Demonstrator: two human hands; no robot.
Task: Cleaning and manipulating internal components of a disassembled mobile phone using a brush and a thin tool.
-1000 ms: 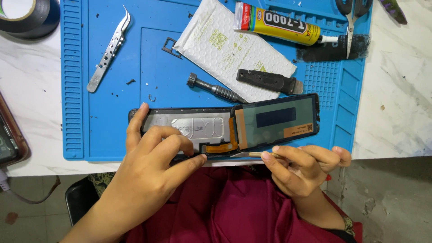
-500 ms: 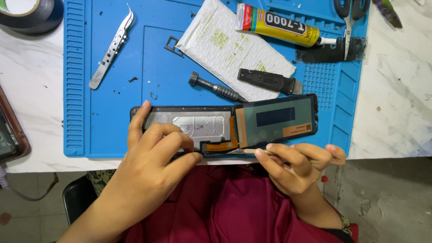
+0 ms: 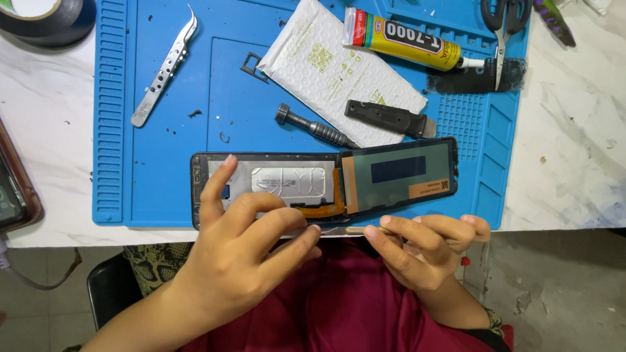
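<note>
An opened phone lies along the near edge of the blue mat [image 3: 163,182]. Its black frame [image 3: 274,179] shows a silver inner plate. The detached screen panel [image 3: 398,175] lies face down to the right, joined to the frame by an orange flex cable [image 3: 329,208]. My left hand [image 3: 241,254] rests on the frame's near left part, index finger stretched up over the plate. My right hand [image 3: 424,251] pinches a thin metal tool [image 3: 336,230] that points left along the phone's near edge, toward my left fingertips.
On the mat lie metal tweezers [image 3: 163,68], a white padded envelope [image 3: 339,72], a small screwdriver [image 3: 313,127], a black pry tool [image 3: 391,118], a yellow glue tube [image 3: 404,40] and scissors [image 3: 501,32]. A tape roll [image 3: 45,19] sits far left on the marble table [image 3: 574,130].
My right hand has slid a little to the left with the thin tool, closer to my left fingertips. My left hand stays on the frame.
</note>
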